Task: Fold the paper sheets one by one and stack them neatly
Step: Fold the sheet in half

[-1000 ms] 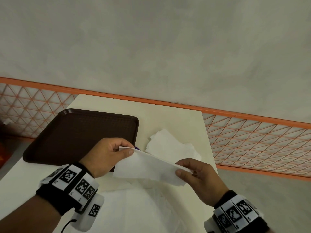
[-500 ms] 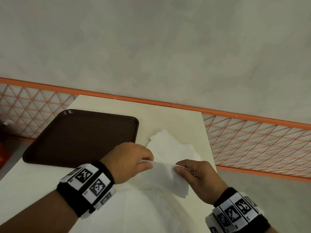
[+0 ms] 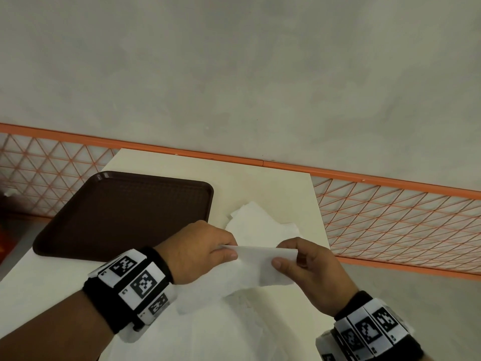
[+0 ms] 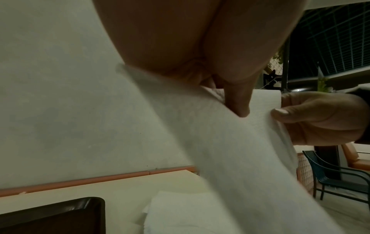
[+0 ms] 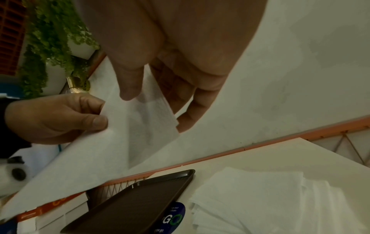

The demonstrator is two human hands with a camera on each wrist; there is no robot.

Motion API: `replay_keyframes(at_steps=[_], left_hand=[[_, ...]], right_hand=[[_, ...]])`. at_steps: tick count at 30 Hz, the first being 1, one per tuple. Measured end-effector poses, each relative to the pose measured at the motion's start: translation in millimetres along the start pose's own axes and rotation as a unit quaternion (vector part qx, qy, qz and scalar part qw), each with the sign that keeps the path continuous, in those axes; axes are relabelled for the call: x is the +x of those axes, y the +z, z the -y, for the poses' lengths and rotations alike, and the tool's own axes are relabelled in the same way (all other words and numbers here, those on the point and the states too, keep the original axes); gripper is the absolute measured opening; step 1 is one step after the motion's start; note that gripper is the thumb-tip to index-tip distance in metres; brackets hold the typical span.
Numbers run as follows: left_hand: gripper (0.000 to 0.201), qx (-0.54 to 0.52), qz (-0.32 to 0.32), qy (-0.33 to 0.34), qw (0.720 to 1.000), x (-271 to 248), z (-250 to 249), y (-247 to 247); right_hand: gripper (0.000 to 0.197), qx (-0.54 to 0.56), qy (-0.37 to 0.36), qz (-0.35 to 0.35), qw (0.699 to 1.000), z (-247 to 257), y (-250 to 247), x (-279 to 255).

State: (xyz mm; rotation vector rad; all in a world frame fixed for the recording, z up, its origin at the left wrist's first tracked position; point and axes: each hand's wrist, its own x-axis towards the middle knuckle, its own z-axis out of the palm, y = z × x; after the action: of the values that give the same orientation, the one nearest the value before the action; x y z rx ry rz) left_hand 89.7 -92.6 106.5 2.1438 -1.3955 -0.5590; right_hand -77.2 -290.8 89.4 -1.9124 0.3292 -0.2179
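A white paper sheet (image 3: 257, 267) hangs in the air above the table, doubled over itself. My left hand (image 3: 230, 252) pinches its left top corner between thumb and fingers. My right hand (image 3: 282, 257) pinches the right top corner, thumb on the near face. The same sheet (image 4: 230, 142) fills the left wrist view and shows as the sheet (image 5: 124, 134) in the right wrist view, its layers held close together. Behind the hands a pile of folded white sheets (image 3: 257, 221) lies on the cream table (image 3: 260, 183). More unfolded white paper (image 3: 223, 327) lies under my wrists.
A dark brown tray (image 3: 125, 214) sits on the table's left half, bare. An orange rail with lattice panels (image 3: 390, 212) runs behind the table under a grey wall. A blue round sticker (image 5: 172, 218) lies beside the tray. The table's right edge is close to the folded pile.
My left hand has swung right toward my right hand, bringing the sheet's left edge over to the right edge. The sheet went from spread wide to doubled and narrow.
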Motion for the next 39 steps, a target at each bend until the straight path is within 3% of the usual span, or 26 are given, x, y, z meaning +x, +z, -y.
replay_keyframes(at_steps=[9, 14, 20, 24, 29, 34, 39], left_hand=[[0.035, 0.039, 0.022, 0.024, 0.999, -1.5, -4.7, -2.5], [0.023, 0.024, -0.004, 0.044, 0.999, 0.8, -13.1, 0.5], [0.027, 0.030, -0.024, 0.053, 0.998, 5.4, -17.6, 0.7], [0.028, 0.052, -0.021, 0.057, 0.997, 7.4, -22.3, -2.0], [0.026, 0.047, -0.015, 0.037, 0.998, 5.0, -18.9, -2.9], [0.013, -0.097, -0.026, -0.068, 0.993, -7.2, 0.1, -8.9], [0.009, -0.256, -0.055, -0.156, 0.952, 0.6, 16.3, -0.9]], right_hand=[[0.013, -0.102, -0.088, -0.003, 0.991, 11.1, -3.1, 2.5], [0.014, -0.108, -0.106, 0.004, 0.989, 16.7, -1.1, 3.1], [0.025, -0.133, -0.087, 0.046, 0.986, 22.9, -7.6, 2.1], [0.021, -0.095, -0.063, 0.050, 0.992, 30.6, -8.8, 7.5], [0.009, -0.162, -0.078, 0.064, 0.982, 38.5, -7.7, 17.2], [0.012, -0.090, -0.005, 0.006, 0.996, 28.9, -24.0, 17.8], [0.012, 0.033, 0.143, 0.008, 0.989, -1.8, -22.1, 9.2]])
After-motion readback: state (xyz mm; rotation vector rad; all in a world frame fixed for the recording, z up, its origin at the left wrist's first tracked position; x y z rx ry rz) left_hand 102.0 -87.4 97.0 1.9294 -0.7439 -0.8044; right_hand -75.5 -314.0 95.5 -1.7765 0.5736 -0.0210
